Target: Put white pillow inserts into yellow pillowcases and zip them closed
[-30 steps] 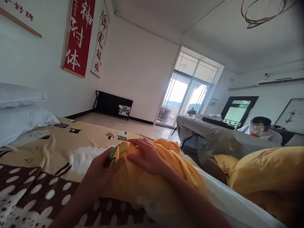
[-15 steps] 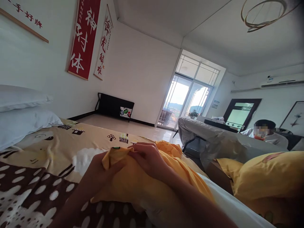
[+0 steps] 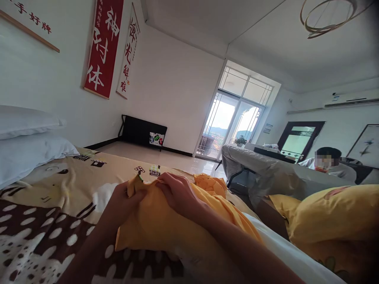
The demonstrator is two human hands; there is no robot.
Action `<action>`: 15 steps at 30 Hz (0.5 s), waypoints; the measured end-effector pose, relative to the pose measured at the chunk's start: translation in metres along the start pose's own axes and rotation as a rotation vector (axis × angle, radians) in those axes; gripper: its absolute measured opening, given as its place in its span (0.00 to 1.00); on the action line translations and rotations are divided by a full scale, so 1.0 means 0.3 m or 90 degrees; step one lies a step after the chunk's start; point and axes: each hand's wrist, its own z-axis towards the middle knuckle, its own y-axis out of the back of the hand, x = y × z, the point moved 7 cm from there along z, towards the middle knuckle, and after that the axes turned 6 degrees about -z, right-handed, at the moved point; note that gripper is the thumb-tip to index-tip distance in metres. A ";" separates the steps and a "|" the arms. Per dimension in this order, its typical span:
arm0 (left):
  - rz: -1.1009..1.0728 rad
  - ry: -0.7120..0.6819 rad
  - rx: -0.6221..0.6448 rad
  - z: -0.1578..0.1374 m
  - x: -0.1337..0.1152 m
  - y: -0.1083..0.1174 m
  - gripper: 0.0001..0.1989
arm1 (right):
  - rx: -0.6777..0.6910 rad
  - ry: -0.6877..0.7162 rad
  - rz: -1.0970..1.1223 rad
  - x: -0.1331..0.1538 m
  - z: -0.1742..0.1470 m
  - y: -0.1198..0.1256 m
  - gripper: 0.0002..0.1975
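Observation:
A yellow cloth [image 3: 154, 225] is bunched up in front of me on the bed, its top edge raised between my hands. My left hand [image 3: 126, 201] pinches a corner of it, where a small green patch shows. A little to the right, my right hand [image 3: 179, 193] grips the same edge with its fingers curled over. More of the yellow fabric trails in folds beneath my right forearm. White fabric [image 3: 284, 240] lies at its right side; how the two join is hidden by my arm.
The bed has a patterned sheet [image 3: 77, 177], with white pillows [image 3: 32, 146] at left. At right sits a plump yellow pillow [image 3: 334, 213]. Beyond it, a person [image 3: 328, 161] is behind a plastic-covered table [image 3: 272, 173]. A black folded panel [image 3: 139, 130] leans against the far wall.
Both hands have lifted the cloth's edge slightly and drawn apart a little, so the edge between them is stretched straighter. The left hand has shifted slightly left.

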 end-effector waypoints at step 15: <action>-0.232 -0.063 0.171 -0.050 -0.092 -0.025 0.26 | -0.039 -0.108 0.214 -0.043 -0.003 0.020 0.04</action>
